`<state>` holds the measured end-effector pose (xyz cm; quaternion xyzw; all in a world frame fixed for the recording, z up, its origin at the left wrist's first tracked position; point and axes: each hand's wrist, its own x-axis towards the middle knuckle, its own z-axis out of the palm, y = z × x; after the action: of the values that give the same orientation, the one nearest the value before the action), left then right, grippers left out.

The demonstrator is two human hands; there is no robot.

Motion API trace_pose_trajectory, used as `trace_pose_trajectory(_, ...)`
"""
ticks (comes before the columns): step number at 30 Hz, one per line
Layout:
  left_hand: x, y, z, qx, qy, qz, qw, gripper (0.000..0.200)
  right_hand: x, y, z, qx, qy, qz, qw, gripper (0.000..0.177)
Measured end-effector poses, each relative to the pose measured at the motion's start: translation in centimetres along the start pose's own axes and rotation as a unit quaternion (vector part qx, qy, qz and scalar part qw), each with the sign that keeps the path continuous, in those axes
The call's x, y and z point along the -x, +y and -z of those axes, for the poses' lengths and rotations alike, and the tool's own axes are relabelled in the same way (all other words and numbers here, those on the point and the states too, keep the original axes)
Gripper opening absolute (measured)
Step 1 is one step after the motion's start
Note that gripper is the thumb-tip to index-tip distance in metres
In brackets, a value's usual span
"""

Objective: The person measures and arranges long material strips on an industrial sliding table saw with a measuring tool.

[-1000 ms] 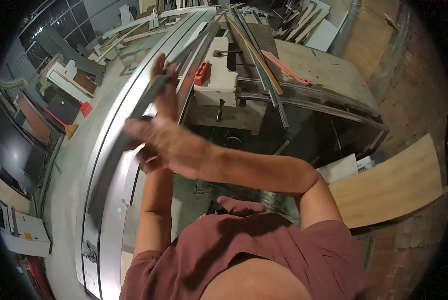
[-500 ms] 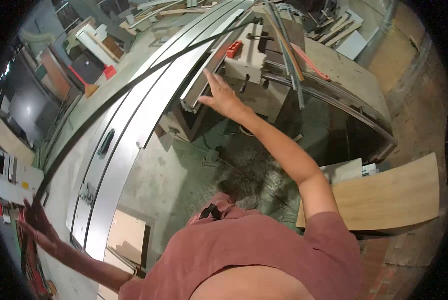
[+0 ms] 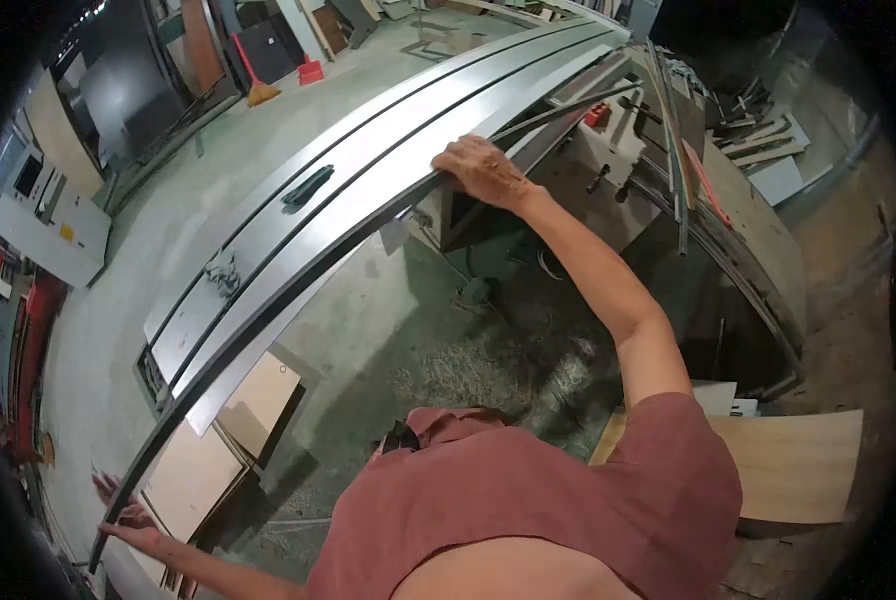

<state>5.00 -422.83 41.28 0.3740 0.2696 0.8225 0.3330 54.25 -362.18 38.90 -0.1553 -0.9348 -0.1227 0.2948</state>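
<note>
A long, thin dark strip (image 3: pixel 268 318) runs diagonally from the lower left, over the near side of a silvery metal sliding table (image 3: pixel 388 172), towards the saw bench at the upper right. My right hand (image 3: pixel 483 172) is closed over the strip around its middle, above the table's near edge. Close to the strip's lower end, my left hand (image 3: pixel 133 522) holds it between thumb and fingers, with some fingers partly hidden behind it. On the metal table lie a dark green cloth (image 3: pixel 308 188) and a crumpled grey rag (image 3: pixel 223 272).
Beige panels (image 3: pixel 258 400) lean below the table's near end. A red block (image 3: pixel 597 114) sits on the bench, with long strips (image 3: pixel 680 150) beside it. At right lies a curved wood sheet (image 3: pixel 798 465). A broom (image 3: pixel 260 92) and red dustpan (image 3: pixel 310 72) stand behind.
My right hand, open beside the bench before, has closed on the strip. My left hand and the strip's near end have moved lower and nearer my body. The view has turned left.
</note>
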Motion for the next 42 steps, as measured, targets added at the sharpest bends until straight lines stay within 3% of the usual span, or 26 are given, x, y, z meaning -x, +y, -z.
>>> trace_pose_trajectory(1, 1.3, -0.9, 3.3, -0.079, 0.101, -0.080, 0.989, 0.087, -1.7, -2.9, -0.1, -0.033, 0.005, 0.021, 0.999, 0.025)
trace_pose_trajectory(3, 2.6, -3.6, 7.4, 0.129, -0.088, -0.008, 0.988, 0.097, -4.8, -9.0, -0.9, -0.079, -0.018, 0.052, 0.995, 0.030)
trace_pose_trajectory(5, 4.4, -5.8, 11.2, 0.112, 0.131, -0.112, 0.979, 0.103, -7.3, -14.4, -2.9, -0.105, -0.012, 0.078, 0.991, 0.031)
trace_pose_trajectory(6, 3.6, -7.1, 8.8, 0.133, 0.281, -0.175, 0.934, 0.110, -8.7, -17.0, -3.6, -0.155, -0.016, 0.087, 0.984, 0.030)
trace_pose_trajectory(7, 3.6, -7.1, 8.3, 0.157, 0.294, -0.172, 0.927, 0.109, -9.8, -19.5, -4.2, -0.204, -0.019, 0.098, 0.974, 0.030)
trace_pose_trajectory(9, 4.2, -6.6, 13.0, 0.162, -0.001, -0.099, 0.982, 0.096, -11.6, -24.3, -5.9, -0.225, -0.053, 0.090, 0.969, 0.032)
trace_pose_trajectory(10, 5.2, -5.5, 14.5, 0.173, 0.203, -0.109, 0.958, 0.094, -12.5, -26.6, -6.6, -0.239, -0.080, 0.080, 0.964, 0.034)
trace_pose_trajectory(11, 5.2, -4.6, 14.3, 0.172, 0.207, -0.114, 0.956, 0.094, -13.1, -28.6, -7.1, -0.259, -0.106, 0.076, 0.957, 0.038)
trace_pose_trajectory(13, 3.8, -3.5, 12.0, 0.080, 0.418, -0.115, 0.897, 0.083, -14.2, -31.9, -7.9, -0.233, -0.118, 0.077, 0.962, 0.041)
trace_pose_trajectory(17, 3.8, -1.6, 14.0, -0.003, 0.528, -0.074, 0.846, 0.084, -16.1, -36.0, -9.7, -0.249, -0.147, 0.066, 0.955, 0.046)
trace_pose_trajectory(19, 4.2, -1.0, 14.7, 0.085, 0.564, -0.071, 0.818, 0.087, -16.7, -37.7, -9.9, -0.279, -0.202, 0.062, 0.937, 0.052)
trace_pose_trajectory(20, 4.1, -1.0, 14.4, 0.083, 0.581, -0.067, 0.807, 0.088, -17.3, -38.5, -8.7, -0.292, -0.277, 0.042, 0.915, 0.044)
trace_pose_trajectory(21, 3.8, -0.9, 14.0, 0.082, 0.598, -0.062, 0.795, 0.090, -17.3, -39.2, -9.2, -0.289, -0.274, 0.040, 0.916, 0.044)
trace_pose_trajectory(23, 4.7, -0.3, 15.8, 0.083, 0.536, -0.030, 0.840, 0.099, -17.0, -40.6, -10.6, -0.292, -0.274, 0.056, 0.915, 0.052)
trace_pose_trajectory(25, 4.2, -0.4, 16.1, 0.113, 0.535, -0.091, 0.832, 0.097, -17.2, -41.7, -10.8, -0.301, -0.292, 0.053, 0.907, 0.051)
trace_pose_trajectory(27, 5.7, 0.4, 19.0, 0.137, 0.452, -0.171, 0.864, 0.096, -17.4, -42.7, -9.9, -0.322, -0.341, 0.032, 0.882, 0.047)
trace_pose_trajectory(28, 6.4, 1.6, 20.2, 0.071, 0.431, -0.153, 0.887, 0.099, -17.4, -43.1, -9.6, -0.326, -0.324, 0.038, 0.887, 0.046)
trace_pose_trajectory(29, 5.3, 2.3, 19.2, 0.090, 0.487, -0.218, 0.841, 0.094, -17.3, -43.4, -9.7, -0.323, -0.323, 0.035, 0.889, 0.046)
trace_pose_trajectory(31, 6.6, 4.6, 23.2, 0.078, 0.530, -0.199, 0.820, 0.085, -17.0, -44.2, -10.3, -0.338, -0.319, 0.032, 0.885, 0.045)
trace_pose_trajectory(33, 10.1, 5.9, 29.4, 0.095, 0.244, -0.160, 0.952, 0.074, -17.1, -44.4, -9.8, -0.339, -0.324, 0.030, 0.883, 0.044)
trace_pose_trajectory(34, 7.1, 6.1, 24.1, 0.050, 0.522, -0.170, 0.834, 0.071, -17.1, -44.4, -9.6, -0.345, -0.323, 0.029, 0.881, 0.044)
trace_pose_trajectory(35, 7.5, 6.0, 24.7, 0.049, 0.524, -0.167, 0.834, 0.071, -17.0, -44.4, -9.6, -0.351, -0.322, 0.028, 0.879, 0.044)
trace_pose_trajectory(37, 8.3, 5.9, 25.4, 0.098, 0.419, -0.152, 0.890, 0.071, -16.2, -44.5, -10.7, -0.345, -0.283, 0.039, 0.894, 0.045)
trace_pose_trajectory(38, 8.1, 5.6, 25.2, 0.098, 0.419, -0.151, 0.890, 0.071, -15.8, -44.5, -11.2, -0.337, -0.240, 0.053, 0.909, 0.046)
trace_pose_trajectory(40, 7.3, 4.8, 24.5, 0.114, 0.508, -0.161, 0.838, 0.069, -15.4, -44.0, -11.6, -0.340, -0.243, 0.058, 0.907, 0.046)
trace_pose_trajectory(42, 7.8, 4.0, 25.0, 0.099, 0.488, -0.159, 0.852, 0.068, -15.2, -43.3, -11.3, -0.343, -0.245, 0.062, 0.904, 0.046)
